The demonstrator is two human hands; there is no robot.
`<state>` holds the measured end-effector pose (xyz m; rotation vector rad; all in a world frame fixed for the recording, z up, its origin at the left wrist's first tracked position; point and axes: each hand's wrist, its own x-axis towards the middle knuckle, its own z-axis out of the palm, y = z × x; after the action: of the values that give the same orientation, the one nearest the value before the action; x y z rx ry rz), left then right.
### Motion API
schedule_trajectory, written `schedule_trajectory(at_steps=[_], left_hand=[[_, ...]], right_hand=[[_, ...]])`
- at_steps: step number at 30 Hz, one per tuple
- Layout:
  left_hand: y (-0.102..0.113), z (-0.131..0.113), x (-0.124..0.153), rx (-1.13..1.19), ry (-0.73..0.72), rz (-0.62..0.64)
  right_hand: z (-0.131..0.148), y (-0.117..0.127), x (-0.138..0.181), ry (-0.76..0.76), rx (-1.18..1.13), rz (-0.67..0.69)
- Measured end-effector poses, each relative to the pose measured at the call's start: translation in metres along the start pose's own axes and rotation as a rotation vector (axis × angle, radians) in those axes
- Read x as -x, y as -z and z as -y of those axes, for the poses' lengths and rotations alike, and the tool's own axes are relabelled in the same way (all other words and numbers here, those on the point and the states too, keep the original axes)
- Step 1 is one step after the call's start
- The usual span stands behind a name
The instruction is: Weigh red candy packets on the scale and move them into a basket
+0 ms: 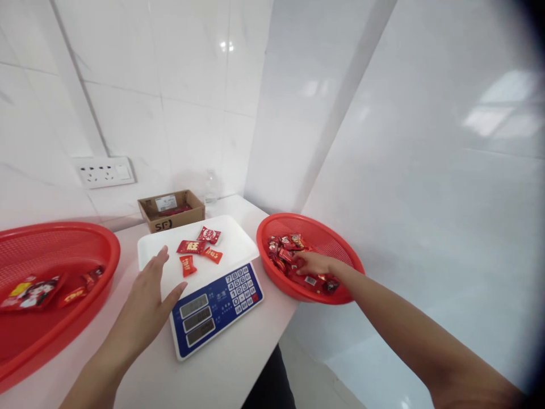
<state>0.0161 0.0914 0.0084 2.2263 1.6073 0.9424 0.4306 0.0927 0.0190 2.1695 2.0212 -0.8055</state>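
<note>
My left hand (147, 298) hovers open over the near left part of the white scale pan (232, 245), fingers stretched together, holding nothing. Several small red candy packets (191, 247) lie on the pan ahead of it. My right hand (313, 263) reaches into the red basket on the right (340, 241), fingers curled among the red packets (285, 255) there; what they hold, if anything, is hidden. The scale's blue keypad and displays (221, 304) face me.
A large red basket (108, 250) at the left holds a few bigger snack packets (32, 292). A small open cardboard box (172, 211) stands against the tiled wall, below a wall socket (105, 171). The counter edge runs just past the scale; the right basket overhangs it.
</note>
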Motion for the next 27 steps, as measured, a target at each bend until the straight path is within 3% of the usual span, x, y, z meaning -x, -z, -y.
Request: schedule_trajectory(at_steps=[8,12,17,27], left_hand=[[-0.001,0.002,0.0,-0.01,-0.01,0.002],[-0.003,0.005,-0.001,-0.035,-0.024,0.001],[-0.004,0.006,0.0,-0.046,-0.04,0.019],[-0.003,0.007,0.001,-0.065,-0.05,0.03]], right_hand=[[-0.004,0.019,-0.009,-0.075,0.022,-0.095],[0.0,0.001,-0.021,-0.097,0.009,-0.072],[0.007,-0.017,-0.034,-0.094,-0.023,-0.151],[0.007,0.013,-0.034,-0.024,-0.157,-0.332]])
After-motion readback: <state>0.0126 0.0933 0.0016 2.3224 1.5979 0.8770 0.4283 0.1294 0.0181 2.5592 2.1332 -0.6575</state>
